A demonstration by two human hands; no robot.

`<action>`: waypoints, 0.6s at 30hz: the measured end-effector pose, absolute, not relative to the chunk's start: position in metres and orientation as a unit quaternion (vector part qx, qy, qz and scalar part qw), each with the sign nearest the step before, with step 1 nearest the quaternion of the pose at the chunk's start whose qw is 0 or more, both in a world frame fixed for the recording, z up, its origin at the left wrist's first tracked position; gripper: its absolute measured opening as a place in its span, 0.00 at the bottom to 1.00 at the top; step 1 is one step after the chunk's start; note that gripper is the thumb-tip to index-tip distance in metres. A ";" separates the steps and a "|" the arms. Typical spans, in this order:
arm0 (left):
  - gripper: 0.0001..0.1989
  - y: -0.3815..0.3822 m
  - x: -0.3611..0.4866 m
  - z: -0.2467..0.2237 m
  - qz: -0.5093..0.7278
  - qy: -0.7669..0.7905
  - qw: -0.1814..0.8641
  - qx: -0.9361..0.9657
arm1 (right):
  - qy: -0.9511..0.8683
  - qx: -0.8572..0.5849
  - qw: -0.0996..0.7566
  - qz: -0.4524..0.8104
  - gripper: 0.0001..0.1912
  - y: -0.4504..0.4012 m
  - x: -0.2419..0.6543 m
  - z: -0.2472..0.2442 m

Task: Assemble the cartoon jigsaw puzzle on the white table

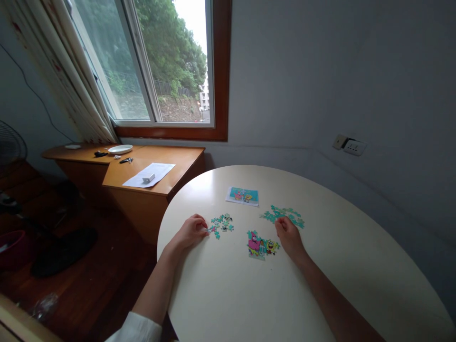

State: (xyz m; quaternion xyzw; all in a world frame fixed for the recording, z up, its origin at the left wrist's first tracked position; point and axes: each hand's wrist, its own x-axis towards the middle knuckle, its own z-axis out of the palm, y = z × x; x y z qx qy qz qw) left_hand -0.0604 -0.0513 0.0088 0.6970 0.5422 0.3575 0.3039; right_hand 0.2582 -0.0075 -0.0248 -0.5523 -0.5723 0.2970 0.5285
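Hands apart, fingers curled, can't tell if either grips anything: left hand (194,230) at mixed loose pieces (224,222), centre-left; right hand (289,235) hides part of teal pieces (297,217), centre-right. Partly joined puzzle (254,244) near right hand, below centre. Pink bin (19,254) far left, whitish contents (4,247); white plate (120,149) upper left on wooden desk (178,156). Cream table (228,294) fills lower centre, window (153,71) upper left. Picture card (242,195) mid-frame above pieces, fan (64,249) at left
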 end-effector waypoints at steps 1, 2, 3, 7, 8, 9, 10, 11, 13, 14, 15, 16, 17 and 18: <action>0.07 -0.051 -0.060 0.009 0.358 0.542 0.305 0.697 | -0.572 -0.552 0.528 0.298 0.10 -0.007 0.258 -0.025; 0.07 -0.051 -0.060 0.008 0.358 0.542 0.305 0.696 | -0.572 -0.553 0.528 0.298 0.10 -0.007 0.258 -0.025; 0.08 -0.051 -0.060 0.008 0.357 0.544 0.303 0.696 | -0.572 -0.554 0.527 0.297 0.10 -0.008 0.258 -0.025; 0.09 -0.050 -0.059 0.006 0.361 0.550 0.314 0.684 | -0.575 -0.555 0.525 0.293 0.09 -0.009 0.256 -0.022; 0.08 -0.050 -0.060 0.005 0.361 0.547 0.326 0.681 | -0.576 -0.554 0.526 0.293 0.09 -0.010 0.256 -0.021; 0.08 -0.049 -0.060 0.003 0.368 0.546 0.331 0.676 | -0.575 -0.555 0.527 0.289 0.09 -0.010 0.255 -0.021; 0.07 -0.048 -0.060 0.002 0.373 0.542 0.334 0.675 | -0.575 -0.557 0.527 0.286 0.09 -0.010 0.255 -0.021; 0.06 -0.048 -0.060 0.002 0.378 0.540 0.333 0.674 | -0.575 -0.558 0.527 0.283 0.09 -0.010 0.255 -0.021; 0.06 -0.047 -0.060 0.002 0.392 0.543 0.320 0.670 | -0.576 -0.558 0.528 0.280 0.08 -0.010 0.254 -0.021; 0.05 -0.046 -0.059 0.003 0.403 0.545 0.313 0.665 | -0.577 -0.556 0.528 0.280 0.08 -0.010 0.254 -0.021; 0.06 -0.046 -0.057 0.005 0.418 0.545 0.309 0.658 | -0.578 -0.555 0.529 0.279 0.08 -0.010 0.254 -0.022; 0.06 -0.045 -0.055 0.008 0.432 0.542 0.309 0.651 | -0.578 -0.554 0.530 0.279 0.09 -0.010 0.254 -0.022; 0.06 -0.044 -0.051 0.011 0.446 0.536 0.314 0.645 | -0.579 -0.553 0.531 0.279 0.09 -0.010 0.254 -0.022; 0.06 -0.043 -0.046 0.015 0.454 0.526 0.322 0.642 | -0.579 -0.552 0.531 0.278 0.08 -0.010 0.254 -0.022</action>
